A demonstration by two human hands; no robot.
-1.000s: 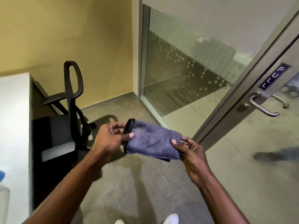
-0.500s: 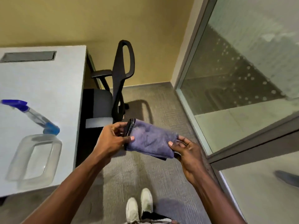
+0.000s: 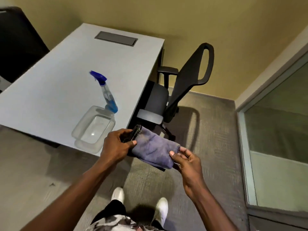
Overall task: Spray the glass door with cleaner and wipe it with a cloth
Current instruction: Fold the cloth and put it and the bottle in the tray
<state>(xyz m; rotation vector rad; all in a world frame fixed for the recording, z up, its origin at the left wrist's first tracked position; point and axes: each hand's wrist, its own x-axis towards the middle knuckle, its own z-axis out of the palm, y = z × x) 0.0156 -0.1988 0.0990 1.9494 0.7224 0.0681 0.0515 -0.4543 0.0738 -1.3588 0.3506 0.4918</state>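
My left hand point(image 3: 116, 144): fingers grasping the folded cloth point(image 3: 154, 150).
My right hand point(image 3: 186, 161): fingers pinching its right end.
Spray bottle point(image 3: 106, 93): lying on tabletop point(image 3: 58, 80), far left.

Folded purple-grey cloth point(image 3: 154, 148), soft and slightly mottled, with a dark edging bunched at its left end; held off the floor, stretched out between two hands just past the near right corner of the desk point(image 3: 58, 77), long axis tilting down toward the right. Clear spray bottle point(image 3: 106, 92) with a blue trigger head and blue liquid pooled low in it, leaning over on the desk top near the right edge, nozzle toward the far left, base at the rim of a clear container. Glass panel point(image 3: 280, 144) at far right, frosted, grey-framed, standing upright; whether door or fixed pane, unclear.
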